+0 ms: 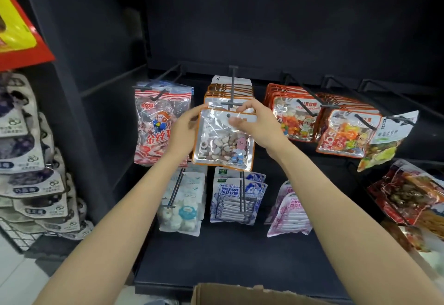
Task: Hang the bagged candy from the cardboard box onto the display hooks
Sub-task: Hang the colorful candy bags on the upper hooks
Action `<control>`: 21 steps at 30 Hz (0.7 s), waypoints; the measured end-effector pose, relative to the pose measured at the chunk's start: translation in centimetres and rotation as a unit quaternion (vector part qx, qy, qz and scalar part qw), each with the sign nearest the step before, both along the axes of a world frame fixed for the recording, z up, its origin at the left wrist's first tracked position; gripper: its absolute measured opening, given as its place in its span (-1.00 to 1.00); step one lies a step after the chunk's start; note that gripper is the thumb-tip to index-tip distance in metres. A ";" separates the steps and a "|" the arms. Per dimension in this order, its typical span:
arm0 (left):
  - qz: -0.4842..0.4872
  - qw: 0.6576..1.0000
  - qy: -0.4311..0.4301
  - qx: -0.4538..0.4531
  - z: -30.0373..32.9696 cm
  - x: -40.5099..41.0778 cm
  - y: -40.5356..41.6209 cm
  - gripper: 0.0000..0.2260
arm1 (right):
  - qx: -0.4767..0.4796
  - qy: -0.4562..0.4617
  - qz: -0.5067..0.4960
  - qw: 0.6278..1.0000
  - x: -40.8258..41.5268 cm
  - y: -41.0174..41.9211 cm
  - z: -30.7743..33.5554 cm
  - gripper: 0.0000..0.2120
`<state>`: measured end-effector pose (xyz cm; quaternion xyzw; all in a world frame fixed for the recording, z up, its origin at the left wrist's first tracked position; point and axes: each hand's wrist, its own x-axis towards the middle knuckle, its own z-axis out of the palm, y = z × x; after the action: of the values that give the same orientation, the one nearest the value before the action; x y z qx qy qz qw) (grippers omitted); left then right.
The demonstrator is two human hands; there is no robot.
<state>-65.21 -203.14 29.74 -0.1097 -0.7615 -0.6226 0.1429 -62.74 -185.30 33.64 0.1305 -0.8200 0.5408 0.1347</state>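
Head view | your left hand [185, 129] grips the left edge of the orange-rimmed candy bag [223, 142] | your right hand [257, 124] pinches its top edge | bag sits just below the tip of the middle display hook [232, 88] | cardboard box [240, 294] at bottom edge.

A dark, matte shelving unit [276, 28] fills the view, its back panel dimly lit. Pale tiled floor [16, 276] shows at lower left beside a wire rack [16, 235].
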 end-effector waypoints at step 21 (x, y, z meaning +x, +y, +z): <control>0.141 0.860 0.216 -0.440 -2.0 0.2 1.9 -0.41 | 0.315 0.312 -0.330 0.833 -2.2 -1.0 -2.9 -0.67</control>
<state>-65.05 -201.25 27.75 -0.1847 -0.9135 -0.1562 0.3270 -64.95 -186.31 30.70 0.0492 -0.8547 0.1071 0.5056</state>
